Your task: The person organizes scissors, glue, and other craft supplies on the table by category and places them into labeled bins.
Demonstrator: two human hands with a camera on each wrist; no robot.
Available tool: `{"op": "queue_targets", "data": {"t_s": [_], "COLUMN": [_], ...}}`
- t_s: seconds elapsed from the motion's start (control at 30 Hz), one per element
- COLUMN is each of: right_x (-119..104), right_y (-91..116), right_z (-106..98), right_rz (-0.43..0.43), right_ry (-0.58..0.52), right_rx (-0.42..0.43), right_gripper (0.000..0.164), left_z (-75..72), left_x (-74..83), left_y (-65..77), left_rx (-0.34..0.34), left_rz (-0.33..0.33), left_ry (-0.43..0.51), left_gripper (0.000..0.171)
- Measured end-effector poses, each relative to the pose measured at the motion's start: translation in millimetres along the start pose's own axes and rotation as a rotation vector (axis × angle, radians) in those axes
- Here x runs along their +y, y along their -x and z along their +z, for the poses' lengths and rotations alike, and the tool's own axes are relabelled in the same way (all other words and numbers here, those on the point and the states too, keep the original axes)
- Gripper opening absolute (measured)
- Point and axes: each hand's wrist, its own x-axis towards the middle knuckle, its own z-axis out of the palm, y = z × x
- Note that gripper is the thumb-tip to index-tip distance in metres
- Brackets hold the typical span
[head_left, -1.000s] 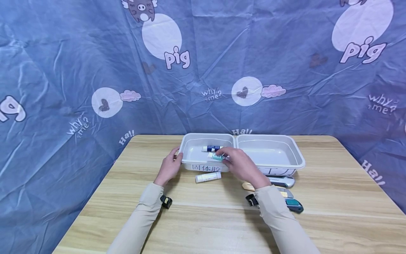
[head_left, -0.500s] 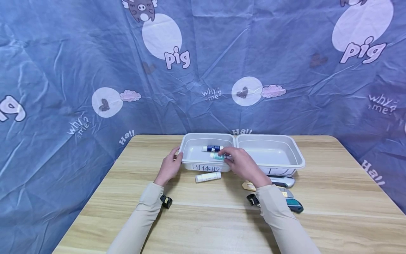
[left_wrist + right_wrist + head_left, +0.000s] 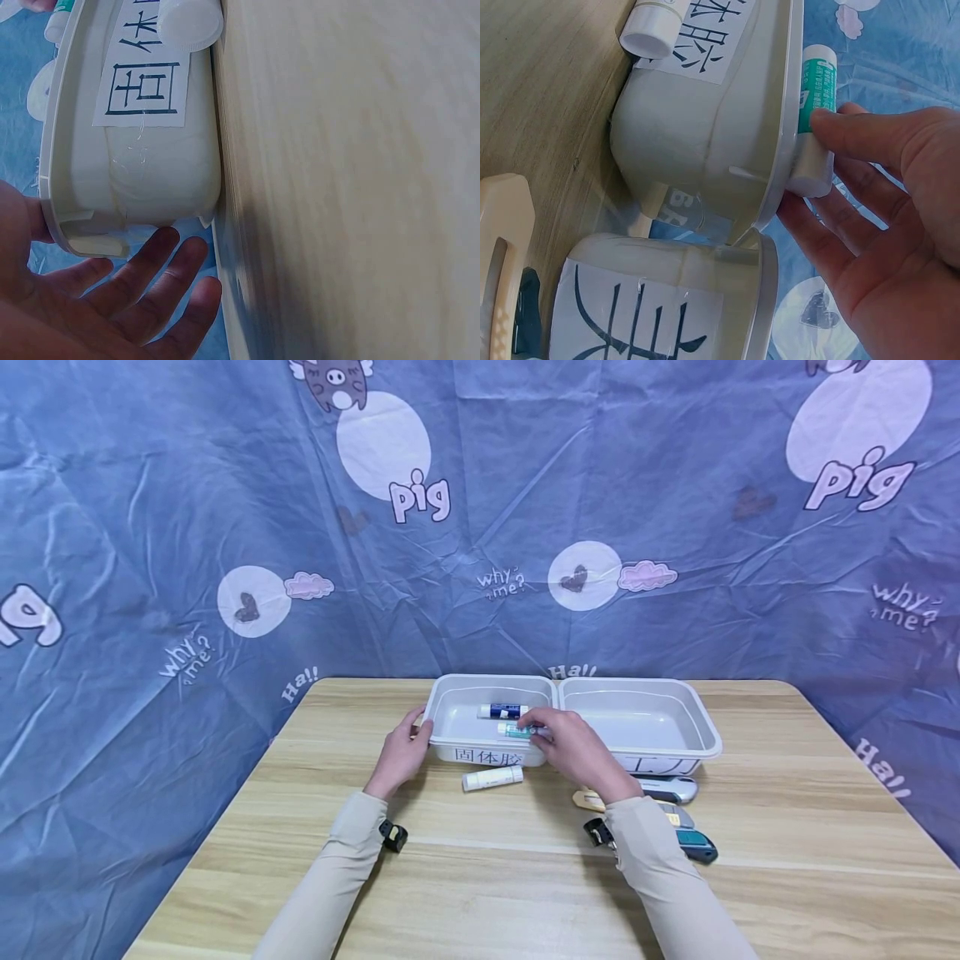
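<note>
My left hand (image 3: 402, 752) holds the left end of a pale plastic bin (image 3: 491, 755); in the left wrist view its thumb goes behind the rim and its fingers (image 3: 142, 270) lie along the outer end wall. Over the same bin, my right hand (image 3: 573, 747) pinches a green-and-white glue stick (image 3: 817, 105) between thumb and fingers, at rim height in the right wrist view. A blue-and-white glue stick (image 3: 504, 712) lies inside the bin. On the table in front of it is a white glue stick (image 3: 492, 778).
A second pale bin (image 3: 652, 755) adjoins on the right, with a paper label on its front. Several utility knives, among them a teal-and-black one (image 3: 696, 845), lie before it, partly under my right forearm. A blue printed cloth (image 3: 480, 527) hangs behind the wooden table (image 3: 480, 893).
My right hand has shifted slightly right with the green-and-white glue stick, which now sits more level beside the blue one. The left hand has stayed at the bin's end.
</note>
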Motion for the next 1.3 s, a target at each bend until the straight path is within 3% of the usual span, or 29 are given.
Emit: {"op": "queue_targets", "data": {"t_s": [1.3], "right_x": [-10.9], "right_y": [-1.3], "right_z": [-1.1], "right_rz": [-0.025], "right_ry": [0.013], "right_rx": [-0.032], "right_gripper": [0.027], "left_z": [-0.8], "left_x": [0.1], "left_y": [-0.5], "left_rx": [-0.013], "left_rz": [-0.005], "left_ry": [-0.015], "left_gripper": [0.047]}}
